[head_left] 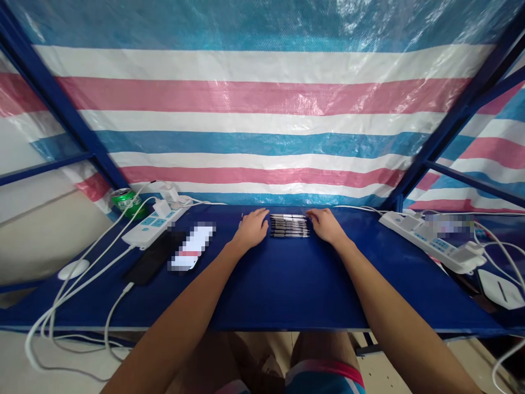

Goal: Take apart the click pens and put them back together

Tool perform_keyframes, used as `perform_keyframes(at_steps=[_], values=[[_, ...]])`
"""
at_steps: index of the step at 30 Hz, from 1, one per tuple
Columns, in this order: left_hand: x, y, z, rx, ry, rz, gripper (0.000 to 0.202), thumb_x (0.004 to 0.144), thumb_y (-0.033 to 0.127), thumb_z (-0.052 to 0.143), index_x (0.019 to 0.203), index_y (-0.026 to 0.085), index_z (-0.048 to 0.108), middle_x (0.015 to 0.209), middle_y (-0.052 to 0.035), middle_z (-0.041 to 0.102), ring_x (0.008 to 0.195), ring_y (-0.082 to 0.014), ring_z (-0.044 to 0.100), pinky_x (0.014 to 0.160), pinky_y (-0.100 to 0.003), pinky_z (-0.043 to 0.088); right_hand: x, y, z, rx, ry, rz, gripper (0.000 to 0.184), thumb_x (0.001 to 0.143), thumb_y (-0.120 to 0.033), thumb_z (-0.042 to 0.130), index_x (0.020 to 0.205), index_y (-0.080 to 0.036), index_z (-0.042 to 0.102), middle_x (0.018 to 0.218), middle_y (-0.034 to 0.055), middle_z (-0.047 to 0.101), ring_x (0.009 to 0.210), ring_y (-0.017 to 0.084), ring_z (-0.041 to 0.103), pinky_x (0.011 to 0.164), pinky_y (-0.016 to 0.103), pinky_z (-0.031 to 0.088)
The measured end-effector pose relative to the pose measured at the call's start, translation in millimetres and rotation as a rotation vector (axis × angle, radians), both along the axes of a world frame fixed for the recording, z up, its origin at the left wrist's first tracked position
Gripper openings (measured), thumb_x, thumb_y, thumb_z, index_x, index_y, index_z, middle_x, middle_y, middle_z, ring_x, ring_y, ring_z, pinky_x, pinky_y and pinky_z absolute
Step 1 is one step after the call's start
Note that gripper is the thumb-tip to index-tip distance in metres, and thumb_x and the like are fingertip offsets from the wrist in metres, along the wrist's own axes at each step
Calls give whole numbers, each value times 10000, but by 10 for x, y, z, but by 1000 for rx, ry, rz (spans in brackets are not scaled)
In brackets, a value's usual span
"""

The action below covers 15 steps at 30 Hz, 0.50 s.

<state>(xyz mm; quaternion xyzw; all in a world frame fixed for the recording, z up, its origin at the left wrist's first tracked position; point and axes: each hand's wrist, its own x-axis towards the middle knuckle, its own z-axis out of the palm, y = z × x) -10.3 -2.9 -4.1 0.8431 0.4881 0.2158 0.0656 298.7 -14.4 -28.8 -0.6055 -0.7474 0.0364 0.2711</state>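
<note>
Several pens (289,225) with dark and clear barrels lie side by side in a neat stack of rows on the blue tabletop (287,284). Just left of their ends rests my left hand (252,227), its fingers stretched forward and slightly apart. A small dark tip pokes out beyond its left edge; what it belongs to is hidden. On the other side, my right hand (324,223) lies with fingers loosely bent and fingertips close to the right end of the farthest pen. Whether those fingertips touch the pen is too small to tell.
To the left are a dark phone (153,257), a lit phone (192,246), a power strip (158,224), a green can (128,202) and a round white disc (74,269). Another power strip (435,243) and a white device (501,289) lie right. A striped sheet (262,98) hangs behind.
</note>
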Motion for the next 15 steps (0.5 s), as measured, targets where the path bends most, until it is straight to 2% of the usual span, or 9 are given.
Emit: perform_keyframes(at_steps=[2,5,11,15], values=[[71,1,-56,-57,-40,-63,551,1032,248,432,1575,179,499,1633,-138,497,1516,-308,458,1245,-535,373,-61,-8,-16,-15,29,5,413,994,-113,483,1315,-202,728,1220,94,785,1202,289,661,1115,411,463],[110,18,-108,-79,-82,-115,588,1024,238,430,1607,167,460,1628,-132,505,1524,-278,460,1272,-500,358,-135,-31,-35,-17,62,-9,410,1008,-136,482,1339,-204,715,1252,110,774,1195,308,657,1083,430,485],[114,49,-99,-65,-153,-111,564,1000,226,487,1560,183,535,1568,-101,580,1480,-275,522,1269,-482,386,-220,-51,3,-40,122,-47,388,1008,-164,508,1345,-198,697,1237,128,774,1191,317,680,1070,443,499],[131,39,-70,-66,-271,-77,507,1005,218,525,1507,201,597,1508,-97,636,1406,-279,599,1223,-478,452,-249,-56,13,-28,283,-34,381,993,-189,540,1348,-195,677,1261,132,763,1195,291,703,1082,444,516]])
